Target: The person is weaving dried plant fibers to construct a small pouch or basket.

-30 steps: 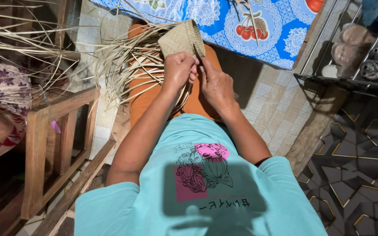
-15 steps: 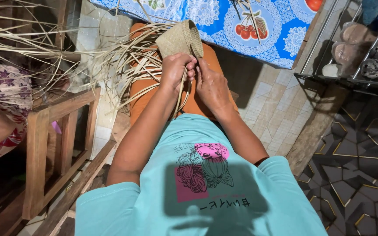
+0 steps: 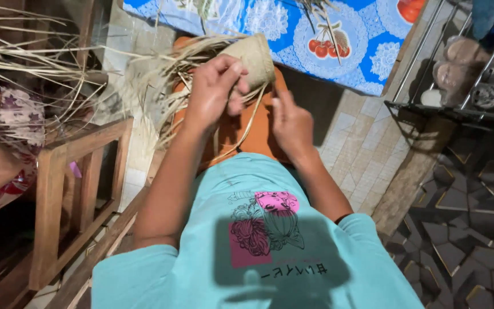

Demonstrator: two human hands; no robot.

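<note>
Your left hand (image 3: 212, 91) sits in the upper middle of the frame with the forearm running up from the lower left, wrist bent a little so the back of the hand faces the camera. Its fingers are curled together and clamped on the near side of the small woven basket (image 3: 255, 57), thumb tip pressed against the weave. The basket lies just above your hand, over your orange-clad lap (image 3: 241, 131), tilted with its rim toward the right and its loose straw ends (image 3: 184, 63) fanning out to the left.

Your right hand (image 3: 291, 123) is lower and to the right, just apart from the basket. Its forefinger and thumb are pinched together on a single pale strip (image 3: 247, 129), which curves down from the basket and across your lap; the other fingers are folded in.

A blue tablecloth with cherries (image 3: 327, 40) fills the top of the frame, a wooden chair frame (image 3: 64, 189) stands at the left, and a bundle of dried straw (image 3: 24, 57) lies in the upper left.
</note>
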